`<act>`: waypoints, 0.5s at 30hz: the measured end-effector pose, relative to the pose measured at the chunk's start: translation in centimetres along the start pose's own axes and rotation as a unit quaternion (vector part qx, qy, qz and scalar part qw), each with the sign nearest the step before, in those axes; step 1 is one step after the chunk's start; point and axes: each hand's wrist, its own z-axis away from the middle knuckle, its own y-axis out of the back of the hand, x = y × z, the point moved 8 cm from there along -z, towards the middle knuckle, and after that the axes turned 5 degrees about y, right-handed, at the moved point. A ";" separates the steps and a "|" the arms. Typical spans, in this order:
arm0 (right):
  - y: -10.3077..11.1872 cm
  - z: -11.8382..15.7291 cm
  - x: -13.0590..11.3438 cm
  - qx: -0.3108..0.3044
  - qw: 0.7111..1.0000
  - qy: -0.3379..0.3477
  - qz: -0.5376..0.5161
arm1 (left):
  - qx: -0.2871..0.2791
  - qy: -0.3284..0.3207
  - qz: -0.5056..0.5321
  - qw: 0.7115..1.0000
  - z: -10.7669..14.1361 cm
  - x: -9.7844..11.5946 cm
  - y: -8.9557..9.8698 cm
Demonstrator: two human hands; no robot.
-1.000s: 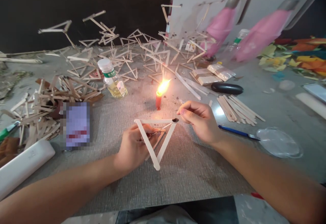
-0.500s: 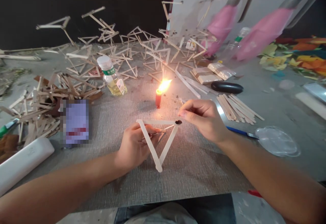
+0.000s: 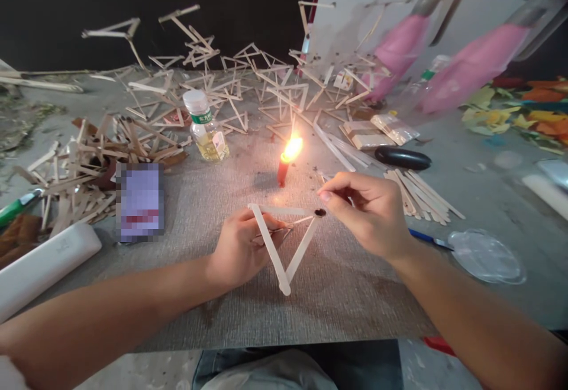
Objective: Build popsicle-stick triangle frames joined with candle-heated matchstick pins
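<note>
The left hand (image 3: 242, 245) grips a pale flat-stick wooden triangle (image 3: 269, 248), three sides meeting, but I can't tell if the right hand's (image 3: 370, 215) nearly closed fingers hold anything.

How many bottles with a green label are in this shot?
2: a bottle of yellow liquid left of the lit candle, and a clear bottle, partly covered, at the back right. Others may be hidden.

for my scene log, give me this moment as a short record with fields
left hand: holding the stick triangle
right hand: fingertips pinched, near the triangle's dark corner; any held item unclear
triangle: pale flat sticks, one corner dark
candle: red, lit, beyond the triangle
left side: bottle, stick pile
right side: loose sticks, blue-handled tool
</note>
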 end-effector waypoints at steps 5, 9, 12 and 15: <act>0.2 0.0 0.2 0.016 0.999 -0.038 -0.022 | -0.013 -0.012 -0.014 1.000 -0.1 0.5 -0.4; 0.0 -0.2 0.6 0.001 0.997 -0.079 -0.014 | -0.007 -0.028 -0.018 0.999 -0.4 1.1 -0.4; -0.3 -0.4 0.8 -0.018 0.995 -0.091 -0.022 | -0.001 -0.036 -0.032 0.999 -0.4 1.4 -0.2; -0.7 -0.4 0.8 -0.037 0.994 -0.099 -0.026 | 0.000 -0.025 -0.013 1.000 -0.2 1.0 -0.2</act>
